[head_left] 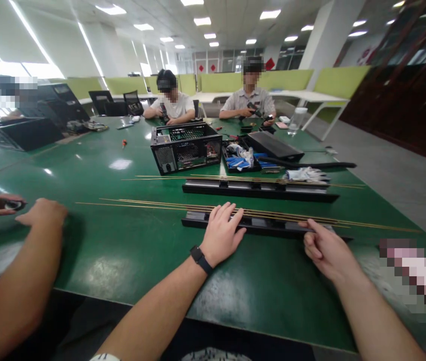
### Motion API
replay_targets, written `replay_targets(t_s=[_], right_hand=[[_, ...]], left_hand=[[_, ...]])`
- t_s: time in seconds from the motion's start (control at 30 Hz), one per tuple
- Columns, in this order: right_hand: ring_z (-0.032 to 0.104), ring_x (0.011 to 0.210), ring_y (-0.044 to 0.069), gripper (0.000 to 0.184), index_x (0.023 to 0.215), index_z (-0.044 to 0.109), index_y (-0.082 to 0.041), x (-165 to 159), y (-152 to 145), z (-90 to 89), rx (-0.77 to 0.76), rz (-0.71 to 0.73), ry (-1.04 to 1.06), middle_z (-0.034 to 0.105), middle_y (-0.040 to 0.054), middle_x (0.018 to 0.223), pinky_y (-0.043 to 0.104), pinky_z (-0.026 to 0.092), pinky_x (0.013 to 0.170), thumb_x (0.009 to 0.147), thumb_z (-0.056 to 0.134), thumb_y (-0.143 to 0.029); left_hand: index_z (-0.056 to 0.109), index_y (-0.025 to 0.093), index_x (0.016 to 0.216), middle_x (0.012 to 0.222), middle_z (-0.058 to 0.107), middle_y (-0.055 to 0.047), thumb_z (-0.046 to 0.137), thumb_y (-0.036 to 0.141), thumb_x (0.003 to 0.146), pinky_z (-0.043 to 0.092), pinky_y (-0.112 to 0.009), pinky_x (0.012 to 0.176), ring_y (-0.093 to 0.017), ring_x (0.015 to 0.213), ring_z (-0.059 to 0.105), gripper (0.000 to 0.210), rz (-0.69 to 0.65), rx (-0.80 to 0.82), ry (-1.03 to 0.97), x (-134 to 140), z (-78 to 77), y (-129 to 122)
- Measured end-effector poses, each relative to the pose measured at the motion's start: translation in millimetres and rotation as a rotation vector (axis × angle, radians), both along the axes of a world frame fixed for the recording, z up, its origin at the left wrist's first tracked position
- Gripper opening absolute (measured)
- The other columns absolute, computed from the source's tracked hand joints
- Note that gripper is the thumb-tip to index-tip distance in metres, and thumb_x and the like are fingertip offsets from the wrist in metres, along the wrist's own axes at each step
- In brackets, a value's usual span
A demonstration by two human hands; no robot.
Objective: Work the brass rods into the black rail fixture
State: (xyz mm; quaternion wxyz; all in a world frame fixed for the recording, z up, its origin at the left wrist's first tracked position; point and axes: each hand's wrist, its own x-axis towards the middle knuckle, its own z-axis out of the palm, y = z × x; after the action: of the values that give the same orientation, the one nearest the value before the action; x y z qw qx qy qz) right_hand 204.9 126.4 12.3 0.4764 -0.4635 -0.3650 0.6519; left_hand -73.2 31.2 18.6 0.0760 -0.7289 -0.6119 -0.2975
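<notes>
My left hand [222, 233], with a dark watch on its wrist, lies with fingers spread over several thin brass-coloured rods [168, 205]. The rods rest lengthwise along the nearer long black holder [269, 228]. Toward its right end is my right hand [328, 250]. Its index finger reaches out to the rods while the other fingers curl in; whether anything is inside them is hidden. Behind lies a second black holder [258, 191] with more thin rods [160, 177] across it.
An open computer case [186, 150] stands beyond the holders, beside a tray of blue-and-white gloves [241, 156]. White gloves [306, 174] lie farther right. At left, another person's hands [43, 213] hold a small round part [13, 204]. Two people sit across the green table [103, 271].
</notes>
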Motion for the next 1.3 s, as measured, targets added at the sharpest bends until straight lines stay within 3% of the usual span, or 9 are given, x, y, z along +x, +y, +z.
replay_targets(t_s=[0.7,1.1,1.3], right_hand=[[0.03,0.03,0.005,0.039,0.099,0.068,-0.016,0,1,-4.7,0.036,0.026,-0.084,0.054,-0.0037,0.049,0.018,0.017,0.032,0.084,0.077,-0.051],[0.037,0.031,0.008,0.05,0.092,0.068,-0.016,-3,-3,-6.0,0.226,0.058,-0.52,0.063,0.0019,0.052,0.02,0.019,0.033,0.078,0.074,-0.063],[0.044,0.035,0.011,0.049,0.096,0.071,-0.018,-1,-1,-11.6,0.359,0.072,-0.796,0.064,0.0005,0.051,0.023,0.028,0.036,0.075,0.079,-0.062]], left_hand=[[0.053,0.022,0.144,0.148,0.056,-0.013,0.059,0.035,0.098,0.033,-0.052,0.122,-0.03,0.144,0.046,0.048,-0.001,0.015,0.038,-1,-1.8,0],[0.054,0.021,0.143,0.147,0.057,-0.014,0.058,0.034,0.098,0.033,-0.053,0.121,-0.031,0.143,0.047,0.047,-0.017,0.032,0.041,-3,-5.2,2],[0.056,0.022,0.142,0.146,0.059,-0.013,0.055,0.027,0.099,0.036,-0.052,0.12,-0.03,0.141,0.049,0.043,-0.016,0.039,0.049,-3,-5.6,4]])
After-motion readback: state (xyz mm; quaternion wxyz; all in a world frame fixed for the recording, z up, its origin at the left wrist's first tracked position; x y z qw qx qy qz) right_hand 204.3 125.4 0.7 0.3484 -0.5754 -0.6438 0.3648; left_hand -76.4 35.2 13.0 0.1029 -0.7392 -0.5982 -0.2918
